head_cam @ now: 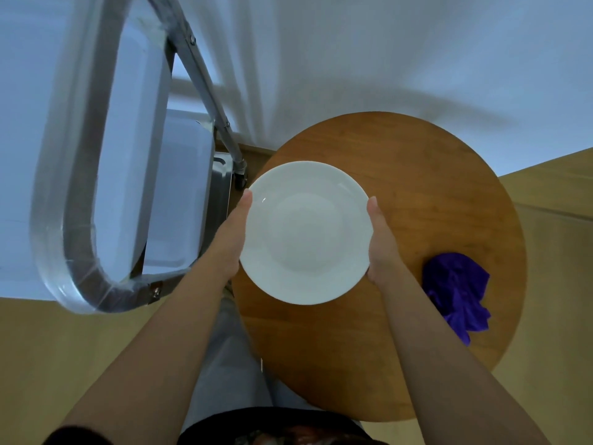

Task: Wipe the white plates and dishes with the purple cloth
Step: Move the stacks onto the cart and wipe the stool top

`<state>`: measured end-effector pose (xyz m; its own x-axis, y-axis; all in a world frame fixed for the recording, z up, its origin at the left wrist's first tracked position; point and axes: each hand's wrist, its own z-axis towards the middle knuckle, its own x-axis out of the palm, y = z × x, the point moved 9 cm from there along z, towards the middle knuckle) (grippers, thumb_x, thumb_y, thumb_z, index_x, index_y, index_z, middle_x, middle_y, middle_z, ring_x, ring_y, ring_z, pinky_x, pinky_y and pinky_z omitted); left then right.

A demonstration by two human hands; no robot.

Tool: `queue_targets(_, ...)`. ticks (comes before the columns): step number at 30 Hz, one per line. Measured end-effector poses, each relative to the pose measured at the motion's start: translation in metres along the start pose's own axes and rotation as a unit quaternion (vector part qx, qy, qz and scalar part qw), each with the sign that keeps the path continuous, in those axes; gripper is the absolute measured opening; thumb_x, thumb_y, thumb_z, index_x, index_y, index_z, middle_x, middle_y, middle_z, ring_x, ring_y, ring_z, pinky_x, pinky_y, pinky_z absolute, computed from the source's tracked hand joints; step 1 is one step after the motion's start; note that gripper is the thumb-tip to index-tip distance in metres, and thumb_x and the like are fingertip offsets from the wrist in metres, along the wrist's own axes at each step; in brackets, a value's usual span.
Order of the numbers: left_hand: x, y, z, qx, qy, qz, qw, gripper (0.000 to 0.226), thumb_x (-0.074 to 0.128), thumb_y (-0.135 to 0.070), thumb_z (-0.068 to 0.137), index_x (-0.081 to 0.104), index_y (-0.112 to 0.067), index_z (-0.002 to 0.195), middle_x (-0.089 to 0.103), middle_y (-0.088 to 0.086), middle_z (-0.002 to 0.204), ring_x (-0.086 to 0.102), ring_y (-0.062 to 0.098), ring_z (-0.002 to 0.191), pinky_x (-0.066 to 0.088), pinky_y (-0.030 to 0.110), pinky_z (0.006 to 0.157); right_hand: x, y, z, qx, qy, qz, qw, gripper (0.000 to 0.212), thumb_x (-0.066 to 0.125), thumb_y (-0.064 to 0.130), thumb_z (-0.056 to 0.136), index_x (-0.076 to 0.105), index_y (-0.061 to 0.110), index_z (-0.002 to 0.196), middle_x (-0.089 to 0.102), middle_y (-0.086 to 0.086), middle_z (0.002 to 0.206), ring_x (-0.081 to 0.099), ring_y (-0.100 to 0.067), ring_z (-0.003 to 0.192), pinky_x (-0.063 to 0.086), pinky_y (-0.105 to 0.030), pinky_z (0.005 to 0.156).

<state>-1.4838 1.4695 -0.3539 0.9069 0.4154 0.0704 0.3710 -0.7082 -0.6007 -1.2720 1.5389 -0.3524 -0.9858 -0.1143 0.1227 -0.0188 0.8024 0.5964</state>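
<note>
1. Both forearms reach forward from the bottom edge.
2. Left hand (231, 239) and right hand (382, 242) clasp opposite rims of plate (305, 232), held between them over table (417, 175).
3. Face up, round, level.
4. Cloth (457, 292) crumpled just right of right wrist, on table.

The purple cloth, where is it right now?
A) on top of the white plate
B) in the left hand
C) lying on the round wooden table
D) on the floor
C: the purple cloth lies crumpled on the round wooden table, beside the white plate, in neither hand.
</note>
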Motion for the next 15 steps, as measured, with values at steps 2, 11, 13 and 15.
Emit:
queue_targets(2, 0.001, 0.003, -0.001, 0.012, 0.052, -0.059, 0.997, 0.056, 0.048, -0.074, 0.070, 0.059, -0.043, 0.116, 0.068, -0.006, 0.113, 0.065, 0.021, 0.104, 0.056, 0.039, 0.079, 0.000, 0.001, 0.002, -0.002, 0.015, 0.004, 1.000, 0.047, 0.033, 0.062, 0.092, 0.067, 0.034, 0.110, 0.070, 0.000, 0.111, 0.066, -0.023, 0.103, 0.049, -0.048, 0.094)
queue_targets(11, 0.000, 0.018, -0.003, 0.075, -0.017, -0.168, 0.983, 0.046, 0.031, -0.056, 0.095, 0.073, -0.042, 0.081, 0.074, -0.010, 0.089, 0.071, 0.007, 0.078, 0.054, 0.023, 0.055, 0.003, -0.008, 0.006, -0.025, 0.032, 0.139, 0.989, 0.044, 0.038, 0.050, 0.096, 0.065, 0.020, 0.114, 0.066, -0.011, 0.118, 0.060, -0.034, 0.111, 0.043, -0.055, 0.098)
queue_targets(13, -0.002, 0.015, -0.001, 0.081, 0.000, -0.144, 0.986, 0.043, 0.033, -0.054, 0.096, 0.072, -0.045, 0.081, 0.074, -0.011, 0.089, 0.071, 0.006, 0.079, 0.054, 0.024, 0.054, 0.003, -0.012, 0.006, -0.035, 0.029, 0.156, 0.987, 0.042, 0.041, 0.049, 0.094, 0.068, 0.021, 0.111, 0.066, -0.011, 0.117, 0.061, -0.034, 0.110, 0.044, -0.055, 0.097)
queue_targets(15, -0.003, 0.011, 0.001, 0.073, 0.015, -0.106, 0.992, 0.037, 0.037, -0.053, 0.095, 0.071, -0.049, 0.081, 0.073, -0.014, 0.088, 0.070, 0.005, 0.078, 0.054, 0.024, 0.053, 0.002, -0.016, 0.005, -0.045, 0.021, 0.153, 0.987, 0.037, 0.043, 0.047, 0.094, 0.069, 0.025, 0.108, 0.069, -0.008, 0.113, 0.064, -0.032, 0.106, 0.048, -0.053, 0.093)
